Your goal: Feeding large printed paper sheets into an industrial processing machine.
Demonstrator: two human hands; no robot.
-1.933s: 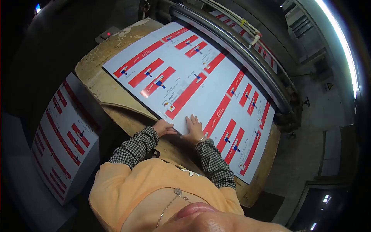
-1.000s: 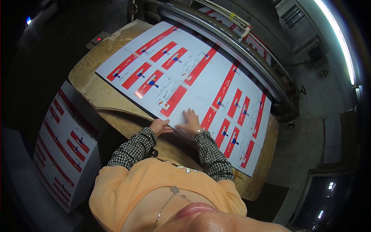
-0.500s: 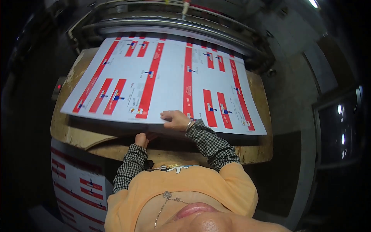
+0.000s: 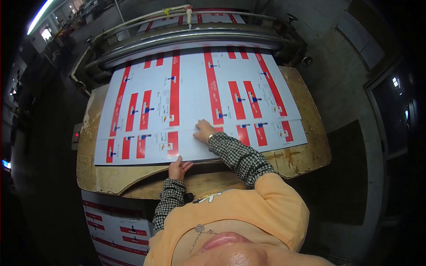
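A large white printed sheet (image 4: 191, 97) with red bands and small blue figures lies on the wooden board. Its near edge rests across another similar sheet (image 4: 195, 148), whose front strip shows below it. My right hand (image 4: 205, 131) touches the upper sheet close to its near edge, fingers spread. At the front edge of the lower sheet is my left hand (image 4: 178, 170), its fingers apart and one fingertip reaching over the edge. The far end of the upper sheet runs up to a metal roller (image 4: 191, 37).
The worn wooden board (image 4: 306, 106) has a curved cut-out in front of me. More printed sheets (image 4: 117, 230) stand below at the left. Beyond the roller lies another printed sheet (image 4: 217, 18). A small box with a red light (image 4: 76, 134) sits at the left.
The upper sheet has moved away toward the roller, and the sheet beneath now shows at the front. My left hand has come up to the front edge. The view has shifted.
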